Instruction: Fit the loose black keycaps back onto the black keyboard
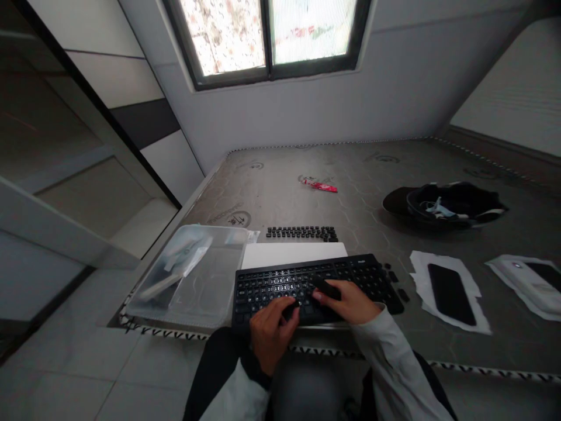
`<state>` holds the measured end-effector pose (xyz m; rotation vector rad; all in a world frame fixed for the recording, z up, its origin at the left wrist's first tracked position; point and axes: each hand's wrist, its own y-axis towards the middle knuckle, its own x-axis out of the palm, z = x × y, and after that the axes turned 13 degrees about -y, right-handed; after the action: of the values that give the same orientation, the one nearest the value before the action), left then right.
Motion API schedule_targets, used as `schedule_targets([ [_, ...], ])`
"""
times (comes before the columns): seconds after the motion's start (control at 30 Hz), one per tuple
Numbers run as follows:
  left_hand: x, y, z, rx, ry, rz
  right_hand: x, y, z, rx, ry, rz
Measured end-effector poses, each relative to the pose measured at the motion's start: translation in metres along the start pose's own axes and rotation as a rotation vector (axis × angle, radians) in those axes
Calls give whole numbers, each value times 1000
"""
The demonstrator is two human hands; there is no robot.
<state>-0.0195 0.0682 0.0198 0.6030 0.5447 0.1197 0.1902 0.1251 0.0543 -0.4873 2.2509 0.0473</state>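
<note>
A black keyboard (302, 272) lies across a white board or sheet (291, 252) in front of me, and many of its keycaps are off, showing the switches. My right hand (350, 301) is closed around a short, dark, rod-like tool (326, 287) over the keyboard's middle; its working end is hard to make out. At the near edge of the keyboard, my left hand (274, 324) has its fingers curled together, with something small and dark at the fingertips. Removed keycaps (300, 232) stand in neat rows behind the board, and several more loose keycaps (393, 276) lie right of the keyboard.
A clear plastic box (205, 292) with packets inside sits at left. To the right are a black phone (451, 292) on white paper, another white-wrapped item (532, 283), and a dark cap (456, 204). A red packet (322, 186) lies farther back on the grey mat.
</note>
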Motion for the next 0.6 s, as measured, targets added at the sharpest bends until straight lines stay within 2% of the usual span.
schedule_targets([
  [0.1,-12,5,-4,7,52,27,-19,-7,23,112,49,148],
  [0.17,-20,16,-5,13,100,27,-33,-15,41,239,13,312],
  [0.27,-27,47,-4,10,146,0,-48,-29,69,478,-124,574],
  [0.33,-22,78,-3,1,159,-36,-52,-37,87,604,-185,679],
  [0.47,13,149,-10,8,241,-169,-47,-42,119,735,-220,724],
  [0.53,41,182,-19,20,317,-296,-41,-39,130,743,-228,687],
  [0.6,73,209,-30,19,448,-478,-36,-34,137,726,-225,633],
])
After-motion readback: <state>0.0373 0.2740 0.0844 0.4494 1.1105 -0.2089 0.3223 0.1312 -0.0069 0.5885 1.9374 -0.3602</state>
